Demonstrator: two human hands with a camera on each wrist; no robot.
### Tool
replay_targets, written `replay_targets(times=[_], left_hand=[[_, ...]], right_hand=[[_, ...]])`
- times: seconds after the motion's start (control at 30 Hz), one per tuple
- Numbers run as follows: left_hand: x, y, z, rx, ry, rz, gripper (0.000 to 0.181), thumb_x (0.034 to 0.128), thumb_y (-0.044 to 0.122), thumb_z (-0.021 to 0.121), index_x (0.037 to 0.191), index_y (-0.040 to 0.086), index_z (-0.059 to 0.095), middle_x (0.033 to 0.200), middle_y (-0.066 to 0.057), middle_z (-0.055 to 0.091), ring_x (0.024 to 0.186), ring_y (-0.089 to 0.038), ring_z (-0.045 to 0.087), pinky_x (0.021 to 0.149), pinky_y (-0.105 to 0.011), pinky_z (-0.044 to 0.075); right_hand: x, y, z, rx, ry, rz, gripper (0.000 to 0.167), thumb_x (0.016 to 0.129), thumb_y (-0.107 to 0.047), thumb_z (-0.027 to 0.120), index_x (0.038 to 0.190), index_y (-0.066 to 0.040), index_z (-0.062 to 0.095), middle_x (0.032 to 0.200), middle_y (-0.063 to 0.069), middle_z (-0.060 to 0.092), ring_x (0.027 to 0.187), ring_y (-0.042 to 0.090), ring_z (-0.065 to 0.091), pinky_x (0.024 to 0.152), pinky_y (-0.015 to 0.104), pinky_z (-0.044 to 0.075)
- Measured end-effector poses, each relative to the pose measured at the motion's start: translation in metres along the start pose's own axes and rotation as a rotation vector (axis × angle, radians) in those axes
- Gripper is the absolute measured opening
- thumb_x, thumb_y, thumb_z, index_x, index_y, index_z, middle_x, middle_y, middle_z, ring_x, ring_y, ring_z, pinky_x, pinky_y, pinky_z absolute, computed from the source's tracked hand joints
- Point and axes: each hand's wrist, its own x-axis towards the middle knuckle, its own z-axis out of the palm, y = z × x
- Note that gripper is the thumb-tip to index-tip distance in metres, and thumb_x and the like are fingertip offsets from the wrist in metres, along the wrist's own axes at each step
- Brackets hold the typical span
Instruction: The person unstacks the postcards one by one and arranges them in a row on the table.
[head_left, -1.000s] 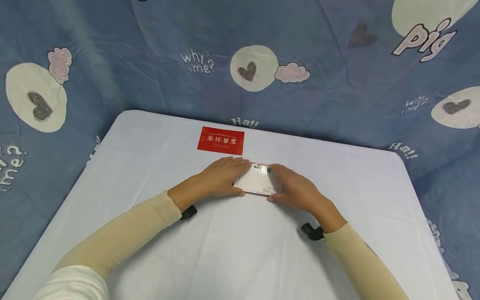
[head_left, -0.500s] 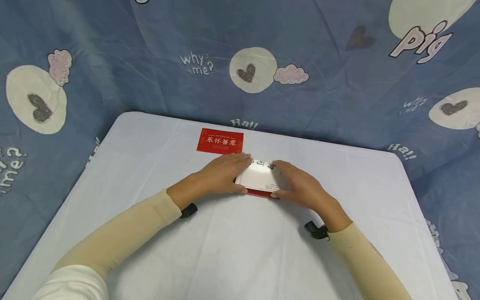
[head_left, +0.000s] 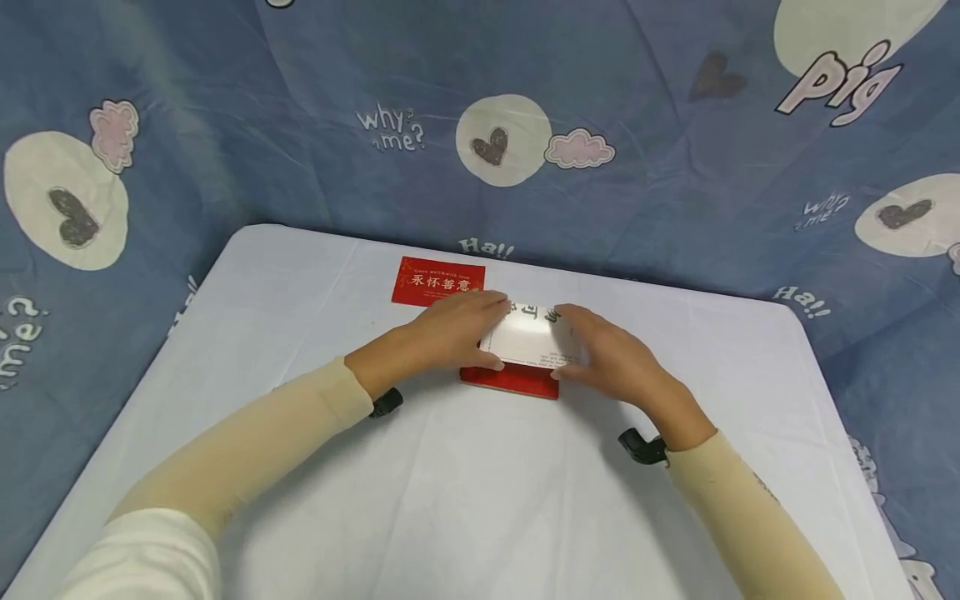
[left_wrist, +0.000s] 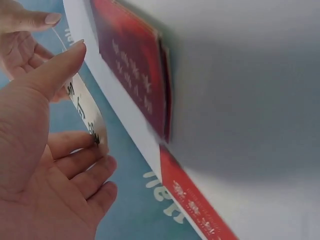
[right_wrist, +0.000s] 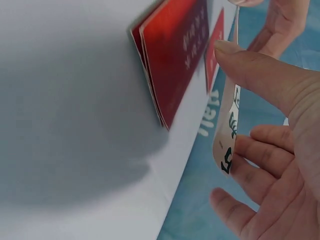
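A white card (head_left: 531, 337) with dark lettering is held up between both hands, its top face towards the head camera. My left hand (head_left: 453, 333) pinches its left end between thumb and fingertips, and my right hand (head_left: 615, 358) grips the right end likewise. In both wrist views the card (left_wrist: 82, 107) looks slightly bowed and stands off the table. Beneath it a small stack of red cards (head_left: 510, 379) lies on the white cloth, partly covered in the head view. Its layered edges show in the right wrist view, where the stack (right_wrist: 170, 55) has pale lettering.
Behind the left hand, a single red card (head_left: 435, 282) with white characters lies flat near the table's far edge. The white-clothed table (head_left: 450, 500) meets a blue printed curtain (head_left: 315, 150) at the back and sides.
Both hands have lifted the white card up and away from the stack, towards the far edge. More of the red card stack now shows below it.
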Motion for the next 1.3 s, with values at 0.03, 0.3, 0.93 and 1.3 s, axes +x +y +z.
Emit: replay_targets(times=[0.03, 0.3, 0.93, 1.3], left_hand=[[0.003, 0.0, -0.002, 0.002, 0.002, 0.0, 0.095, 0.0846, 0.047, 0.086, 0.159, 0.005, 0.043, 0.161, -0.012, 0.044, 0.149, -0.03, 0.039, 0.124, -0.048, 0.029], [0.024, -0.008, -0.004, 0.014, -0.001, -0.015, 0.096, 0.0837, 0.047, 0.086, 0.157, 0.003, 0.044, 0.16, -0.014, 0.045, 0.148, -0.032, 0.04, 0.123, -0.048, 0.032], [0.068, -0.022, -0.012, 0.106, -0.013, -0.053, 0.095, 0.0873, 0.05, 0.082, 0.158, 0.002, 0.041, 0.16, -0.016, 0.044, 0.149, -0.034, 0.039, 0.125, -0.048, 0.028], [0.091, -0.028, -0.005, 0.026, -0.05, -0.081, 0.096, 0.0869, 0.049, 0.084, 0.16, 0.005, 0.039, 0.161, -0.012, 0.043, 0.152, -0.031, 0.035, 0.125, -0.047, 0.028]], right_hand=[[0.002, 0.001, -0.002, -0.001, 0.003, 0.0, 0.089, 0.082, -0.019, 0.091, 0.156, -0.007, 0.043, 0.155, 0.013, 0.051, 0.134, 0.031, 0.054, 0.107, 0.05, 0.049], [0.02, 0.014, -0.008, 0.014, -0.028, -0.011, 0.088, 0.084, -0.01, 0.087, 0.157, -0.003, 0.04, 0.158, 0.017, 0.045, 0.14, 0.034, 0.047, 0.115, 0.051, 0.043], [0.061, 0.035, -0.019, -0.019, -0.058, 0.052, 0.088, 0.087, -0.009, 0.083, 0.16, -0.002, 0.034, 0.161, 0.021, 0.039, 0.142, 0.036, 0.042, 0.118, 0.052, 0.037], [0.07, 0.057, -0.013, 0.067, -0.068, 0.077, 0.087, 0.087, -0.006, 0.081, 0.159, -0.001, 0.034, 0.159, 0.02, 0.041, 0.138, 0.035, 0.044, 0.12, 0.05, 0.034]])
